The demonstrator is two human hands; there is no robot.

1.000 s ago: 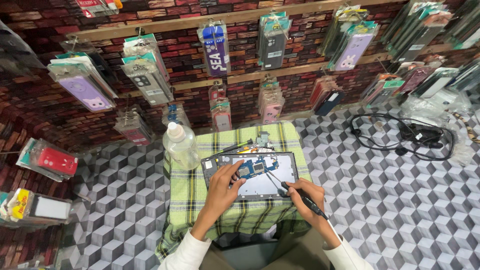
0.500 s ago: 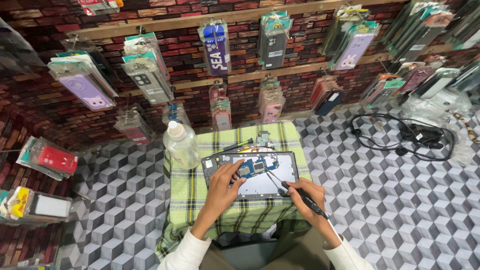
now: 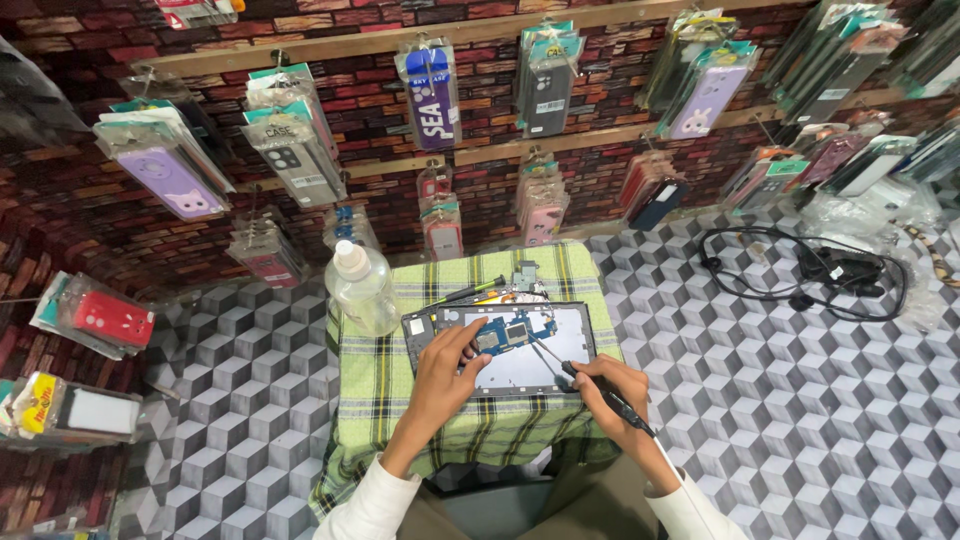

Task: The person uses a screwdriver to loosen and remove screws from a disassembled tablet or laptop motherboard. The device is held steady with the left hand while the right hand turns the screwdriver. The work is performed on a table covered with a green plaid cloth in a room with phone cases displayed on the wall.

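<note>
Tablet (image 3: 520,362), one, back cover off, lying flat at centre frame on a small table under a green checked cloth (image 3: 375,385); one blue circuit board (image 3: 510,333) sits in its upper half.

Lower left of frame: two packaged items, one red (image 3: 112,318), one white with a yellow label (image 3: 95,410), against the brick wall.

Left of centre: one clear plastic bottle (image 3: 362,290) with white cap, upright on the cloth's upper left corner, just beside the tablet.

Left hand (image 3: 445,372): one, fingers curled, fingertips pressed on the tablet's left part at the edge of the circuit board.

Above the tablet: one black-handled screwdriver (image 3: 470,292) lying on the cloth.

Right hand (image 3: 608,388): one, closed around a black-handled tool (image 3: 605,397) whose thin metal tip reaches the circuit board.

Upper band of frame: phone cases (image 3: 430,95) in hanging packets, more than a dozen, exact count unclear.

Right of frame: one coiled black cable (image 3: 800,275) on the cube-patterned floor (image 3: 760,400).
</note>
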